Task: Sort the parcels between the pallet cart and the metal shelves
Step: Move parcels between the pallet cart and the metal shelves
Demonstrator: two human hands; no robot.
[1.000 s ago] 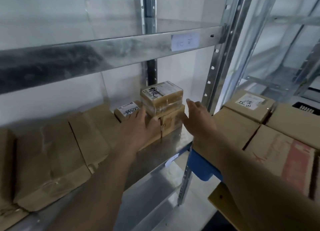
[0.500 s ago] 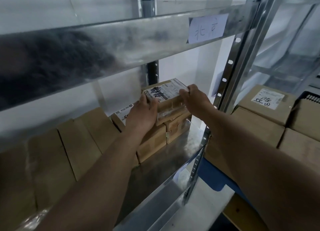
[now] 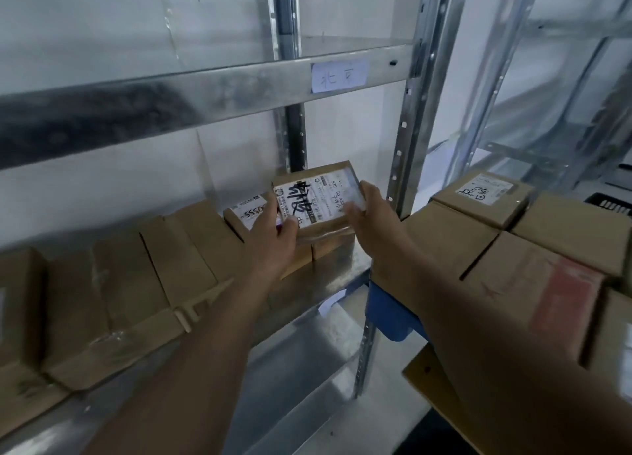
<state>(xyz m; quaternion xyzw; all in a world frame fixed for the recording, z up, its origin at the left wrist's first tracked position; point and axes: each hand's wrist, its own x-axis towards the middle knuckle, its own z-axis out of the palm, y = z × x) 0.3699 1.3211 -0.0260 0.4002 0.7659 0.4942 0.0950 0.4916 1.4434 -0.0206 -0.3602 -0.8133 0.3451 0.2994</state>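
A small brown parcel [image 3: 321, 198] with a white label and black handwriting is tilted up above other boxes on the metal shelf [image 3: 307, 338]. My left hand [image 3: 273, 239] grips its left edge and my right hand [image 3: 371, 215] grips its right edge. Under it sit two small cardboard boxes, one [image 3: 246, 212] with a white label at its left, partly hidden by my left hand. A row of plain brown parcels [image 3: 130, 283] fills the shelf's left side. More labelled parcels [image 3: 485, 194] are stacked on the pallet cart at the right.
An upper shelf beam [image 3: 205, 92] with a handwritten paper tag [image 3: 338, 77] crosses above my hands. A perforated steel upright [image 3: 403, 140] stands between shelf and cart. A blue cart part [image 3: 390, 318] juts out below the stacked boxes. More shelving stands behind at the right.
Both hands went from beside the stacked boxes to grasping the top labelled parcel, which has since been lifted and tilted toward me.
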